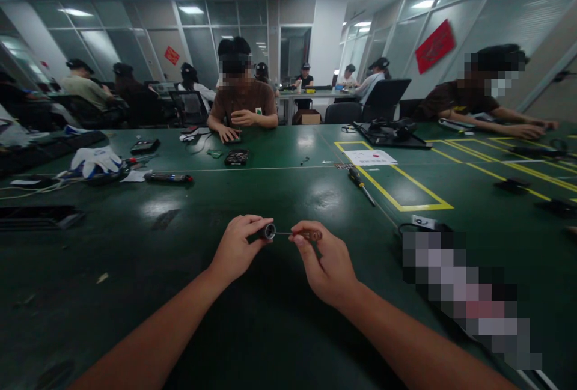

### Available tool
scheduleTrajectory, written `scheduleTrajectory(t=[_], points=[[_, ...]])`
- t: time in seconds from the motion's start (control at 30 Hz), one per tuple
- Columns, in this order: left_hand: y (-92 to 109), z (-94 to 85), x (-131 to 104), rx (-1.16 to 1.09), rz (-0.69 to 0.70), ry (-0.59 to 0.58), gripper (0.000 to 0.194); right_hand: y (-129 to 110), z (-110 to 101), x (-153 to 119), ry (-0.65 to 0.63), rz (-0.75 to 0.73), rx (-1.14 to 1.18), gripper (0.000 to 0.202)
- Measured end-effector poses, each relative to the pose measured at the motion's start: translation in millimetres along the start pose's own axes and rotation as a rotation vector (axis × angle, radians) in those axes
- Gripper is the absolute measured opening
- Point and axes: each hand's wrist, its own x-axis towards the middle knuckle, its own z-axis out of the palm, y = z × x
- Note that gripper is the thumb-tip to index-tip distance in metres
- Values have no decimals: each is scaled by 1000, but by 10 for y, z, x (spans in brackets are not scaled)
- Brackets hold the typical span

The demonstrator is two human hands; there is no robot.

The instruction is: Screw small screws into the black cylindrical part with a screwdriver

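My left hand [238, 246] is closed around a small dark cylindrical part [269, 231], whose round open end faces me. Fingers and thumb of my right hand [325, 258] grip a small screwdriver [312, 235] by its brownish handle. Its thin shaft points left, with the tip at or very near the rim of the cylinder; whether they touch is too small to tell. Both hands are held above the green table [252, 330], close together near the middle of the view.
A yellow-and-black screwdriver [360, 185] lies beyond my right hand, near a yellow tape rectangle [426, 206]. Left are white-blue gloves [97, 161], a dark pen-shaped tool [169, 178] and a black tray [40, 217]. A person [243, 98] works opposite; another sits at right.
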Motion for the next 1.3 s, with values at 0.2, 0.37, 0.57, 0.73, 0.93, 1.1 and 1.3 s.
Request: scheduleTrajectory(t=[0.2,0.37,0.57,0.73,0.93,1.1,1.3], points=[[21,11,1,-3,7,-29,40,28,15,-5,-32,-47,38,15],[63,-4,13,25,18,-44,41,33,17,0,-42,-63,33,15],[77,-21,13,88,59,-43,36,20,43,7,-48,-66,-21,15],[62,-6,6,80,45,-43,37,17,51,15,-28,-51,-48,13],[38,11,-4,55,26,-33,41,28,35,2,-15,11,-25,12],[37,6,-2,46,6,-38,42,20,8,-17,-5,9,21,14],[63,-18,3,56,26,-38,38,14,-4,-1,-32,-44,27,14]])
